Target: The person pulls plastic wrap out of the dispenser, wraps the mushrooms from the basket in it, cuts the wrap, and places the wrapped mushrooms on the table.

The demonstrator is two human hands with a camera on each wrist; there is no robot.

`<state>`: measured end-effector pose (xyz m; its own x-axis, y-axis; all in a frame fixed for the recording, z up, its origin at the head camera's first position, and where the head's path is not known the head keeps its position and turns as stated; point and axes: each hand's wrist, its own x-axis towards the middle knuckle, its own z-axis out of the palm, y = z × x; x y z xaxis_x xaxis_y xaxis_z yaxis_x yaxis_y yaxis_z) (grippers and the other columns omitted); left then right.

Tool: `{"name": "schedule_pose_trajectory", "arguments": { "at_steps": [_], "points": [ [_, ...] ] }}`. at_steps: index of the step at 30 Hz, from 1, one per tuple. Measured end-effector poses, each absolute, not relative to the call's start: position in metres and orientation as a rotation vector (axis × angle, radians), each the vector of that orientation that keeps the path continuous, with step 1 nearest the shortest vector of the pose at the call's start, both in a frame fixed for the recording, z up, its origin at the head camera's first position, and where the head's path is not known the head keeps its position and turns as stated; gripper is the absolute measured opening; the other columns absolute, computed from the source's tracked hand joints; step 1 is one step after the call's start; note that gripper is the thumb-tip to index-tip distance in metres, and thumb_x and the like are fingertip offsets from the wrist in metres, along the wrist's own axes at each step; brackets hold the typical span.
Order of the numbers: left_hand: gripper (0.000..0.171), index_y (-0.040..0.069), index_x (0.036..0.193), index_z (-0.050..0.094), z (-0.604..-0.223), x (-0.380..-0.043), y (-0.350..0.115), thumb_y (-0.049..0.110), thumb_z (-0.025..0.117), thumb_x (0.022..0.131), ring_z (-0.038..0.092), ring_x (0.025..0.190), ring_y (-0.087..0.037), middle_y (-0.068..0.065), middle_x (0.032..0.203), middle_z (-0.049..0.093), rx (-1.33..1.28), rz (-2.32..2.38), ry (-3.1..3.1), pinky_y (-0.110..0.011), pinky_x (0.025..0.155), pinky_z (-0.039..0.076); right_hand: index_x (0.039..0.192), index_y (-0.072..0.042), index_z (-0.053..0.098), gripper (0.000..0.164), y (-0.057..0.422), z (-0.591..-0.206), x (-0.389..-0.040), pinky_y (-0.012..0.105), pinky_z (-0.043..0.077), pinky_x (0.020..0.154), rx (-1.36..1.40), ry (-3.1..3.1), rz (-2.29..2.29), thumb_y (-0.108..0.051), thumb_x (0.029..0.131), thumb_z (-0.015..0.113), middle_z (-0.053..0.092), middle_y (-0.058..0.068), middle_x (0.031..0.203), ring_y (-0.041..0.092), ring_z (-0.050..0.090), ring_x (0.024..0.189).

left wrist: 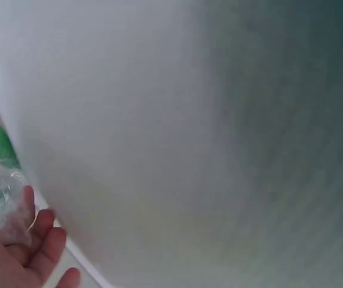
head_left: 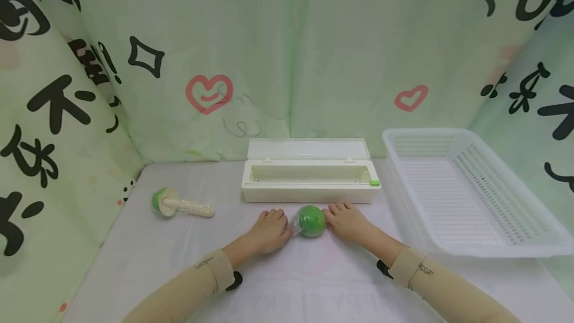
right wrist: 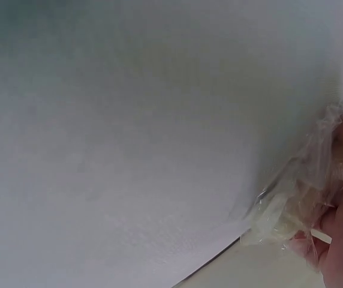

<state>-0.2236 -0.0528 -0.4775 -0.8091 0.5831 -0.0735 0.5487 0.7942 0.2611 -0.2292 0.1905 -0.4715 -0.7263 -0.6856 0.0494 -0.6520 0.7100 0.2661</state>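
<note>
A green ball-shaped thing (head_left: pixel 311 221), partly covered in clear plastic film (head_left: pixel 294 225), sits on the table between both hands. My left hand (head_left: pixel 269 231) is at its left side, holding the bunched film; the left wrist view shows film (left wrist: pixel 17 210) against curled fingers (left wrist: pixel 44 231). On the right, my right hand (head_left: pixel 347 222) has its fingertips at the green thing's edge. In the right wrist view, crinkled film (right wrist: pixel 297 198) is gathered in that hand's fingers. Behind them stands a long white box (head_left: pixel 309 195), lid raised, with a green tab (head_left: pixel 374 183) at its right end.
A film-wrapped, mushroom-shaped thing with a green cap and cream stem (head_left: pixel 190 207) lies at the left. The large white perforated basket (head_left: pixel 430 243) takes up the right side. Printed green curtains (head_left: pixel 287 54) enclose the back and sides of the white-covered table (head_left: pixel 287 288).
</note>
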Motion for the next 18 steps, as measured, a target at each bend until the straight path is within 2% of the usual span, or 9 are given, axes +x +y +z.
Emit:
{"name": "schedule_pose_trajectory", "arguments": {
  "at_steps": [3,5,7,9,13,15,18],
  "points": [
    [0.026,0.011,0.07,0.052,-0.474,-0.223,-0.058,0.027,0.05,0.09,0.045,0.066,-0.014,0.003,0.067,0.046,0.804,0.512,2.824,-0.036,0.075,0.041,0.098,-0.008,0.05,0.018,0.189,-0.471,-0.228,0.037,0.041,0.073,1.075,-2.766,-0.367,-0.024,0.089,0.054,0.049,0.006,0.083,0.024,0.052,0.082],
    [0.025,0.013,0.066,0.05,-0.471,-0.223,-0.06,0.023,0.053,0.088,0.04,0.055,-0.01,0.006,0.057,0.042,0.76,0.628,2.838,-0.032,0.067,0.039,0.099,-0.009,0.05,0.019,0.189,-0.471,-0.227,0.036,0.04,0.072,1.065,-2.78,-0.387,-0.025,0.09,0.054,0.05,0.006,0.084,0.024,0.052,0.082],
    [0.023,0.013,0.066,0.049,-0.469,-0.222,-0.06,0.02,0.054,0.087,0.038,0.051,-0.008,0.007,0.053,0.04,0.767,0.719,2.88,-0.031,0.065,0.037,0.101,-0.008,0.051,0.021,0.188,-0.471,-0.227,0.036,0.04,0.072,1.056,-2.8,-0.4,-0.025,0.09,0.053,0.05,0.007,0.084,0.024,0.053,0.083],
    [0.019,0.014,0.069,0.051,-0.466,-0.22,-0.059,0.018,0.053,0.087,0.042,0.054,-0.009,0.007,0.056,0.043,0.826,0.755,2.952,-0.032,0.068,0.039,0.103,-0.008,0.052,0.022,0.187,-0.471,-0.226,0.036,0.04,0.073,1.047,-2.821,-0.414,-0.026,0.091,0.052,0.051,0.008,0.086,0.025,0.054,0.086],
    [0.012,0.013,0.081,0.055,-0.459,-0.217,-0.049,0.017,0.05,0.091,0.056,0.076,-0.014,0.004,0.075,0.056,1.029,0.624,3.076,-0.036,0.081,0.04,0.106,-0.007,0.052,0.024,0.186,-0.469,-0.227,0.037,0.04,0.075,1.036,-2.856,-0.434,-0.026,0.092,0.051,0.053,0.009,0.088,0.027,0.055,0.09],
    [0.01,0.013,0.087,0.056,-0.457,-0.217,-0.045,0.018,0.049,0.093,0.058,0.088,-0.016,0.002,0.086,0.059,1.157,0.522,3.103,-0.036,0.086,0.04,0.107,-0.006,0.053,0.025,0.186,-0.468,-0.227,0.038,0.04,0.075,1.034,-2.868,-0.446,-0.025,0.092,0.051,0.053,0.009,0.089,0.027,0.056,0.091],
    [0.008,0.012,0.091,0.055,-0.461,-0.219,-0.038,0.019,0.051,0.092,0.057,0.093,-0.016,0.0,0.093,0.06,1.448,0.375,3.132,-0.033,0.087,0.042,0.108,-0.006,0.053,0.026,0.184,-0.467,-0.226,0.037,0.04,0.076,1.033,-2.875,-0.469,-0.025,0.092,0.051,0.053,0.009,0.089,0.026,0.056,0.091]
  ]
}}
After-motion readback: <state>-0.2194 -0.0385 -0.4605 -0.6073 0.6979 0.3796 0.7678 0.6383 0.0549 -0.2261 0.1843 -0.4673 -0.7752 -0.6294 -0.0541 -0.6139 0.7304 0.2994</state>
